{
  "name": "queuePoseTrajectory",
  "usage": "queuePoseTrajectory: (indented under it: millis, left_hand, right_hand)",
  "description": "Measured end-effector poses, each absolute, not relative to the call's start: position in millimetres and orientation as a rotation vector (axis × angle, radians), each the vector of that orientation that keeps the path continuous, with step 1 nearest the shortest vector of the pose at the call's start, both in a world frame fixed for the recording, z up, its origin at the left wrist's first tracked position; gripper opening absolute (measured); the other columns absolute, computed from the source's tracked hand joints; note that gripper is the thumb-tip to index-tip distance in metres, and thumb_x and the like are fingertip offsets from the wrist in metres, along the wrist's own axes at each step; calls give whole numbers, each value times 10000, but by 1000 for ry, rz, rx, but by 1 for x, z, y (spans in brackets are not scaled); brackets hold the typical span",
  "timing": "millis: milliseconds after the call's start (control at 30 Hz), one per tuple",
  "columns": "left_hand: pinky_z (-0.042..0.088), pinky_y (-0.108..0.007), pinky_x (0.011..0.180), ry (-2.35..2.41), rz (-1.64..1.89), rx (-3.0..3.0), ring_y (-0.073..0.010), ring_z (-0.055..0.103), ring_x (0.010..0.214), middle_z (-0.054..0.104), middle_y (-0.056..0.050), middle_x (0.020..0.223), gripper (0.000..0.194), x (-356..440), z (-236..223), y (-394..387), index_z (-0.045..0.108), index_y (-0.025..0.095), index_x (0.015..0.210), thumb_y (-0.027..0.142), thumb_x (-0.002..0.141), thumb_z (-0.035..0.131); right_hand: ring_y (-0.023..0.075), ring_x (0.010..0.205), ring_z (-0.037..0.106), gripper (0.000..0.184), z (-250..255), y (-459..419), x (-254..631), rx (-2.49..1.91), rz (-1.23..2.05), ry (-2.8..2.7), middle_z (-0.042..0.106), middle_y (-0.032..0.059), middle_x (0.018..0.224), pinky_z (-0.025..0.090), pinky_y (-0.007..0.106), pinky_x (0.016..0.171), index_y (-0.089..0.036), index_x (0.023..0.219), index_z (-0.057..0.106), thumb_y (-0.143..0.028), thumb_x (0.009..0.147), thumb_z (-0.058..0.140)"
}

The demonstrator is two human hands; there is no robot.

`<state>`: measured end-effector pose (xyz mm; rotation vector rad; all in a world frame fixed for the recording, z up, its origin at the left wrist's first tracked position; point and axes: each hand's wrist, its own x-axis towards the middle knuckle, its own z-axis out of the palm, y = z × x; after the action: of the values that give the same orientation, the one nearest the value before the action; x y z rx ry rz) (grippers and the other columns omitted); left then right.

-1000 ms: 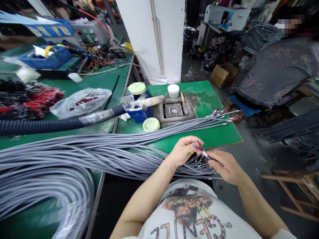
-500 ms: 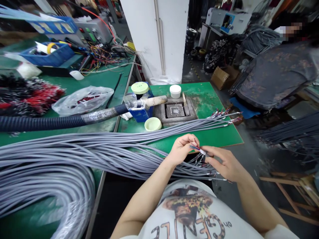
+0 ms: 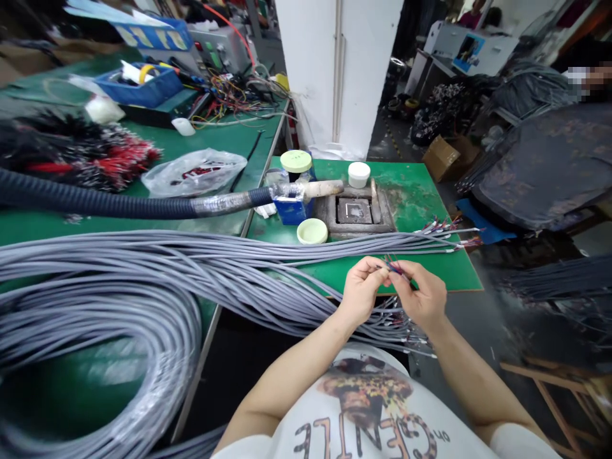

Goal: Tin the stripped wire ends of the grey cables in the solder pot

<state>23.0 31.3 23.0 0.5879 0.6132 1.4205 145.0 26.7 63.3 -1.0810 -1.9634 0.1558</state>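
Both of my hands are working close together over the near edge of the green bench [image 3: 459, 274], fingertips almost meeting. My left hand [image 3: 361, 290] is keeping its grip nearly closed, thumb and fingers pinching a small fan of thin coloured wires [image 3: 394, 266]; my right hand [image 3: 423, 296] is pinching the same fan from the other side, its grip nearly closed too. What's changing: my right fingers are coming off the pale collar and grey jacket and moving up to the wires, so the two hands are drawing in tighter. Reading that as a shift from steadying the cable to handling single strands with both hands. Collar and jacket are hiding behind my fingers, can't tell how they're lying. Just below the grip, a lower bunch of grey cables [image 3: 268, 303] is ending in more stripped tips; just beyond it, an upper run of grey cables [image 3: 377, 243] is crossing the bench, wire ends pointing right. Farther beyond, a pale green dish [image 3: 312, 232], a square recessed block [image 3: 354, 210] and a white tub [image 3: 358, 174] are sitting apart from my hands, with a ribbed hose [image 3: 224, 203] reaching in from the left.
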Motion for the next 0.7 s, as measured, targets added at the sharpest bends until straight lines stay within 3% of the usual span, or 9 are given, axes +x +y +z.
queuePoseTrajectory:
  millis: [167,333,433,533,700]
  left_hand:
    - [446,-208,617,738,1595,624,-77,539,580,636,20,655,221,10,23,33,647,160,765,333,696,765]
    - [445,-198,597,668,1660,451,-65,544,568,643,26,684,205,-3,21,40,631,163,760,315,709,757]
    - [444,-209,592,702,1644,458,-79,565,579,663,9,708,203,-18,15,42,635,170,872,317,755,712]
    - [472,-255,663,954,1693,716,-121,607,677,696,-33,786,196,-41,3,34,644,173,947,302,802,665]
    - [462,-336,754,1479,1848,1464,-167,606,767,699,-46,804,88,-72,-27,12,664,194,869,199,860,576]
  right_hand:
    - [153,747,606,177,67,49,132,-906,289,-1950,675,8,818,487,294,716,-247,956,655,-125,832,622]
    - [140,693,591,114,71,72,105,-814,506,-1959,649,-9,760,469,288,675,-240,877,679,-152,834,622]
    - [130,667,578,62,71,95,86,-853,561,-2042,627,-10,728,451,272,645,-215,818,684,-192,832,628]
    - [121,629,547,93,70,129,65,-907,580,-2154,606,-10,689,416,256,599,-190,753,688,-233,818,637]
    - [127,601,508,161,55,183,30,-972,548,-2407,576,3,645,360,264,572,-166,713,713,-263,800,619]
